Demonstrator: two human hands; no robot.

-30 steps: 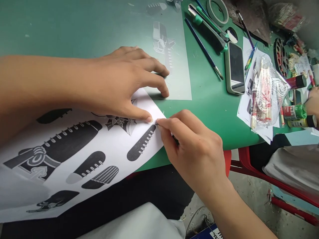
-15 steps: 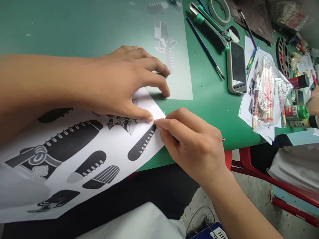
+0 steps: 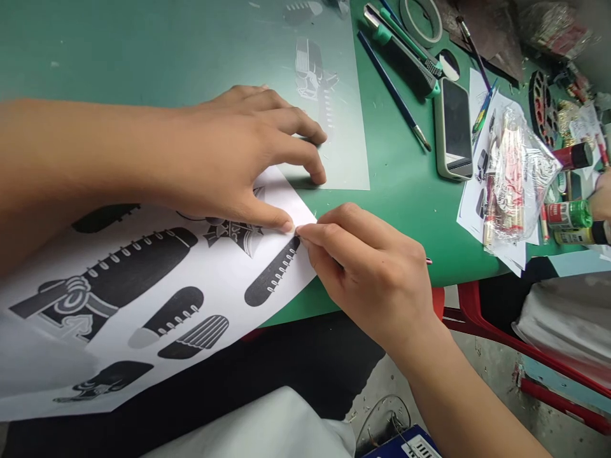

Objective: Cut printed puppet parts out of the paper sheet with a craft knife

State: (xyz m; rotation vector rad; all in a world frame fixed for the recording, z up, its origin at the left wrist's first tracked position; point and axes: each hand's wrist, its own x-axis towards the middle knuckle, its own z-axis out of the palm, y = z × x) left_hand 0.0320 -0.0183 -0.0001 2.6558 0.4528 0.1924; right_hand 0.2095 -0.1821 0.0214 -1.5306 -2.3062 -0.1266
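A white sheet printed with dark shapes (image 3: 143,267) lies at the lower left of the green table (image 3: 143,51), its lower edge reaching past the table edge. My left hand (image 3: 258,143) rests with spread fingers over the sheet's upper edge, thumb on the paper and fingertips on a translucent sheet (image 3: 348,152). Beside that thumb, my right hand (image 3: 370,270) is closed in a pinch at the sheet's right corner, above a small dark printed shape (image 3: 272,273). Whatever is between its fingertips is too small to make out.
A blue paintbrush (image 3: 394,92), a green and black cutter (image 3: 405,60), a roll of tape (image 3: 422,22) and a phone (image 3: 453,130) lie beyond my hands. Plastic-wrapped items (image 3: 513,178) and paint bottles (image 3: 570,214) are at the right, near another person's hand (image 3: 601,197).
Both hands keep almost the same places. The printed sheet's lower edge has shifted very slightly upward.
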